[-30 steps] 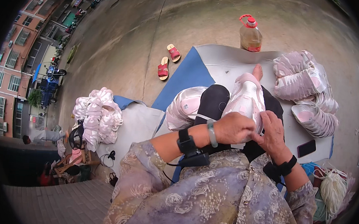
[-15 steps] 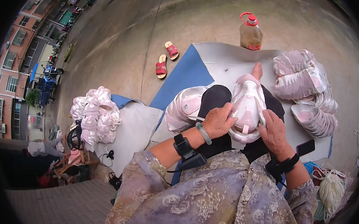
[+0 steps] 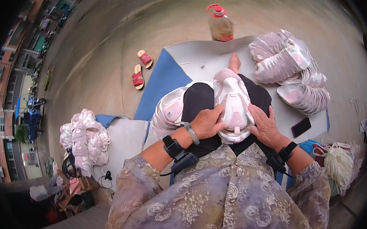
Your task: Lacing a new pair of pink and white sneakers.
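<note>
A pink-and-white shoe upper (image 3: 234, 102) rests across my lap between my knees, its toe pointing away from me. My left hand (image 3: 207, 123) is closed on its left edge near the heel, thumb on top and the other fingers partly hidden. Along its right side lies my right hand (image 3: 267, 124), fingers stretched forward and slightly apart, the thumb by the heel. More pink-and-white uppers (image 3: 167, 111) lie beside my left knee. Nested stacks of uppers (image 3: 283, 62) stand at the far right.
A grey-and-blue sheet (image 3: 158, 81) spreads under me. Beyond it stand a red-capped bottle (image 3: 221, 28) and red slippers (image 3: 138, 76). A phone (image 3: 301, 127) and a bundle of white laces (image 3: 338, 165) lie at right. A heap of uppers (image 3: 84, 139) sits at left.
The view has shifted, so the scene sits further left. My right hand has gone from gripping the upper's edge to lying with fingers stretched along its side. The left hand stays at the left edge.
</note>
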A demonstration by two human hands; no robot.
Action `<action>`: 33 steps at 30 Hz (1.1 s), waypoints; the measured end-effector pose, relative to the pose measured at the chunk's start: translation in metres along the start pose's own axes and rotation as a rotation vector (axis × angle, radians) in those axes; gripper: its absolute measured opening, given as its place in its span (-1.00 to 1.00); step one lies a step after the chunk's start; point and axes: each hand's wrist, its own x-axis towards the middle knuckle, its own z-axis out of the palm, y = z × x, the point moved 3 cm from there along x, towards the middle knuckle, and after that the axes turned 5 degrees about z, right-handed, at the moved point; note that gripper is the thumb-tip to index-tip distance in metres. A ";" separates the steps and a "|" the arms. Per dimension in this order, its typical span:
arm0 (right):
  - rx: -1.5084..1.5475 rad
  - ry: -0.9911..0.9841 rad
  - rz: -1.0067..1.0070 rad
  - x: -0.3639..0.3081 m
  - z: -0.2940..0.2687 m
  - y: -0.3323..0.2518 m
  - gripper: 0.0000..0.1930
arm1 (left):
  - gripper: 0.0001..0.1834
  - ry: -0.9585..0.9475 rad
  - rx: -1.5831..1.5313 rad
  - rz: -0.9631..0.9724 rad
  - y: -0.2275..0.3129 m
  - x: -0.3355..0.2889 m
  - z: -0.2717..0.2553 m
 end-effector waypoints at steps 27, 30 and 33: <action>-0.607 0.768 1.183 -0.316 -0.071 0.172 -0.90 | -0.66 -0.073 -0.650 -0.338 -0.007 0.004 0.005; -0.537 0.785 1.228 -0.317 -0.070 0.177 -0.91 | -0.67 -0.066 -0.667 -0.327 -0.011 0.004 0.007; -0.658 0.662 1.186 -0.304 -0.076 0.162 -0.94 | -0.67 -0.089 -0.572 -0.265 -0.015 0.004 0.002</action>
